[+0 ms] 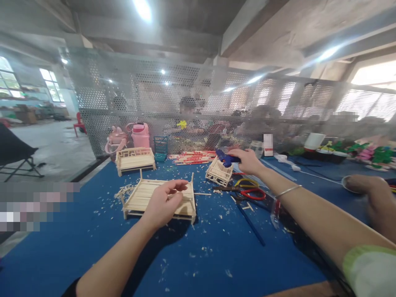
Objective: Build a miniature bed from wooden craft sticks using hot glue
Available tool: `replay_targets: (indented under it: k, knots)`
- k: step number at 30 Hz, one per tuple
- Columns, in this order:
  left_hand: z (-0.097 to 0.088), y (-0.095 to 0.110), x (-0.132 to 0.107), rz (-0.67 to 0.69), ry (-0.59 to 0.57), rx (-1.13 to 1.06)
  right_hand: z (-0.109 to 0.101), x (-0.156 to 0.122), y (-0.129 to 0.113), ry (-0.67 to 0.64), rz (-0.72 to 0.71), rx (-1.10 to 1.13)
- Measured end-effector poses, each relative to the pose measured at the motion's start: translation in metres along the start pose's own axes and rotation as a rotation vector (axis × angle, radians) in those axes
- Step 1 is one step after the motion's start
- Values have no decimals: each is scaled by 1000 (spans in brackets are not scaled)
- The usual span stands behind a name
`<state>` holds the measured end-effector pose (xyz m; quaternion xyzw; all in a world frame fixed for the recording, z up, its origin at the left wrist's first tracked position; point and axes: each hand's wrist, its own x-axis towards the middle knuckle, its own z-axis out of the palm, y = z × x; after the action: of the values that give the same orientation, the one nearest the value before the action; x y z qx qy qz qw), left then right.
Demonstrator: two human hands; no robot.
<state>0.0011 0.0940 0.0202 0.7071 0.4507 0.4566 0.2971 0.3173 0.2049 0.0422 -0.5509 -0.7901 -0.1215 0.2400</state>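
My left hand (165, 202) is above a small bed-like frame (145, 196) built from thin wooden sticks, its thumb and fingers loosely bent and apart. Whether its fingertips touch the sticks I cannot tell. Farther out, my right hand (249, 161) is closed around a blue glue gun (224, 158), which points left over a smaller slatted stick model (218, 173). Near that model lie dark-bladed scissors with red handles (253, 194) and a tool with blue handles (252, 225). A second stick model, like a bench (136, 161), stands behind the bed frame.
Red and pale sticks (193, 157) lie along the back, beside a teal basket (161, 148) and a pink bottle (140, 135). A perforated screen (154, 95) borders the blue table (108, 247). At right, another person's hand (368, 189) is by a white round object. Scraps litter the tabletop.
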Motion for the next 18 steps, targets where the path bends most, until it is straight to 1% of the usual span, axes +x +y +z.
replay_targets:
  k: [4,6,8,10,12,13,15,16,18]
  knots:
    - [0,-3,2,14,4,18,7,2,-2,-42,-6,49]
    - [1,-5,2,6,8,36,5,2,-8,-13,24,76]
    - [2,-6,4,-15,25,72,1,0,-24,45,58,113]
    - [3,-8,5,-36,53,110,-3,-8,-51,99,82,169]
    - [4,-12,8,-37,85,114,-4,-24,-86,94,73,262]
    - [5,-14,9,-32,98,105,-3,-33,-105,67,40,404]
    - [5,-18,11,-22,125,92,0,-52,-139,12,-107,613]
    - [5,-19,12,-17,134,89,2,-60,-152,-30,-147,671]
    - [5,-21,13,-5,139,88,7,-70,-170,-128,-186,692]
